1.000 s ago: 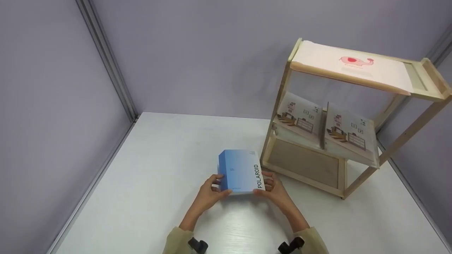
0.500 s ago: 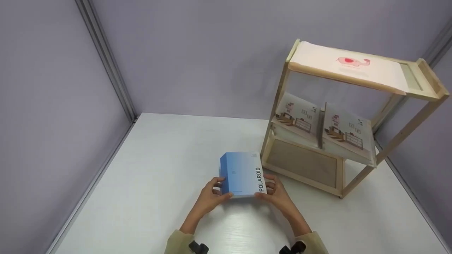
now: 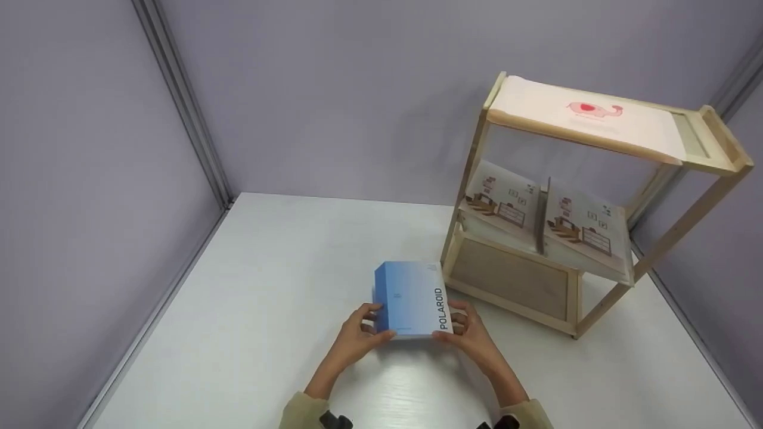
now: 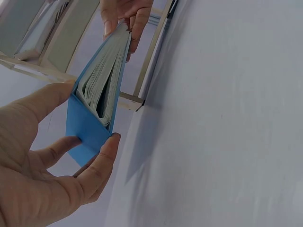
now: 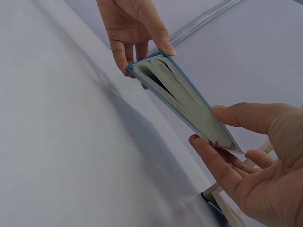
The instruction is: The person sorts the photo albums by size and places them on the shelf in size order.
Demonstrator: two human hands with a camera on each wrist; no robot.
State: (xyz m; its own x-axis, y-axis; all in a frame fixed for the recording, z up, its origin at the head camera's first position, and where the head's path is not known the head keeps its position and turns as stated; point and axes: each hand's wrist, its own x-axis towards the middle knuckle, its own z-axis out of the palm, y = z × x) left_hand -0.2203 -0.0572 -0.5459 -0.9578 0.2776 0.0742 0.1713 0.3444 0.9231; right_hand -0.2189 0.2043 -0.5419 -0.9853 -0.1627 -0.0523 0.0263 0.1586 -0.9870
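A blue-and-white photo album [image 3: 414, 298] marked POLAROID is held between both hands, its cover facing up. My left hand [image 3: 356, 338] grips the blue spine side, thumb on the near cover corner and fingers beneath. My right hand [image 3: 472, 338] pinches the opposite side near the lettering, thumb on top. In the left wrist view the album [image 4: 90, 120] shows its spine and its fanned white sleeve pages. From the right wrist view, the page edges of the album [image 5: 184, 97] taper toward the right hand, and a shadow falls on the table, so it is raised above the surface.
A wooden rack [image 3: 512, 274] stands at the right, just beyond the album. Its top carries a white cloth [image 3: 536, 98] with a pink elephant. Two tilted printed panels [image 3: 587, 229] sit on the middle level. Grey walls [image 3: 334, 95] border the white table [image 3: 286, 250].
Both hands and the album have shifted slightly nearer and a little right in the head view. The rack also appears slightly shifted, as the head view moves. The grip is unchanged.
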